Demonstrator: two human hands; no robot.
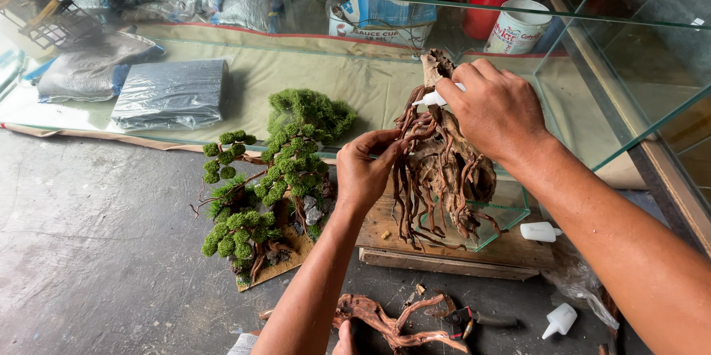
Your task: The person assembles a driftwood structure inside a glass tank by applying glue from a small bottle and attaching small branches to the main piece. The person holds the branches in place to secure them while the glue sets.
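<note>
The driftwood root piece (pixel 441 170) stands upright on a wooden board (pixel 444 251), just in front of the big glass tank (pixel 592 66). The left hand (pixel 366 173) pinches one thin root between its fingertips. The right hand (pixel 492 107) is closed around a small white glue bottle (pixel 437 98), with its tip against the wood. A moss-covered miniature tree (pixel 266 184) stands beside it, and two more white bottles (pixel 541 232) lie near.
</note>
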